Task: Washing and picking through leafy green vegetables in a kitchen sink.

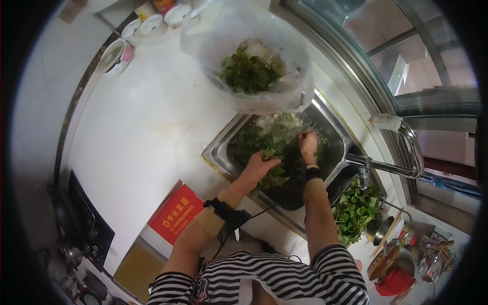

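Leafy greens (277, 179) are pinched between the thumb and fingers of my left hand (257, 169), over the near side of a stainless steel sink (219, 146). More greens (251, 143) float in the water in this basin. My right hand (308, 144) is blurred at the right of the basin, close to the water's surface; what its fingers hold cannot be made out. Just beyond the sink stands an open translucent plastic bag (213, 72) with loose greens (251, 72) in it. A heap of greens (354, 213) fills the sink's right-hand side.
A chrome faucet (389, 167) reaches around the sink's right edge, its end wrapped in cloth. Bowls (116, 57) and lidded tubs (152, 24) line the counter's far left. A black cooktop (89, 225) lies at left. Pots and utensils (383, 228) crowd the right, below the window (415, 61).
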Tool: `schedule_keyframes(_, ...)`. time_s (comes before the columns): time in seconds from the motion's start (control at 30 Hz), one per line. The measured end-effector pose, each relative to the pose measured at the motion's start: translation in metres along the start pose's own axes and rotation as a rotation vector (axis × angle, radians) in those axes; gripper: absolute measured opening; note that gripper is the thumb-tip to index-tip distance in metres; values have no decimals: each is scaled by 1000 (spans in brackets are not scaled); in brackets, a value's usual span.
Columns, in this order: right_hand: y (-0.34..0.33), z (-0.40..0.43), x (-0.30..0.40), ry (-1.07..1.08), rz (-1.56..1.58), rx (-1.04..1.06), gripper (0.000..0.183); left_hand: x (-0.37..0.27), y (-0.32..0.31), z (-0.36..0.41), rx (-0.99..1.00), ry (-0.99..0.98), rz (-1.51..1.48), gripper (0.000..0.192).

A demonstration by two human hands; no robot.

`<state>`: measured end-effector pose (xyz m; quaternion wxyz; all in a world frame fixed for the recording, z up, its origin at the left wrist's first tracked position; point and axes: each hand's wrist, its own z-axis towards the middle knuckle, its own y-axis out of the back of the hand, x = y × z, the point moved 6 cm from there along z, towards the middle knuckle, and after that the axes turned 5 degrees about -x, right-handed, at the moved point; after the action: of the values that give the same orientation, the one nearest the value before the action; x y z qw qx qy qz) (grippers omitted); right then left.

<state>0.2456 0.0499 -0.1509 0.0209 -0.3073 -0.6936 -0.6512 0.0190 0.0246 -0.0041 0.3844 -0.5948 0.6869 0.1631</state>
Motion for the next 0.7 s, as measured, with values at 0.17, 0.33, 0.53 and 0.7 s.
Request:
schedule_keyframes(0.17,-28,-28,34,334,-453,325,15,10,-2,0,21,90,-27,23)
schedule_keyframes(0.33,-8,-29,16,181,-289,213,16,17,-10,4,17,89,-4,21)
schedule_keyframes(0.53,34,-11,-3,111,-164,-16,15,28,-5,14,27,24,65,13)
schedule_keyframes(0.7,65,-17,24,-163,599,187,17,10,1,16,-28,-52,8,8)
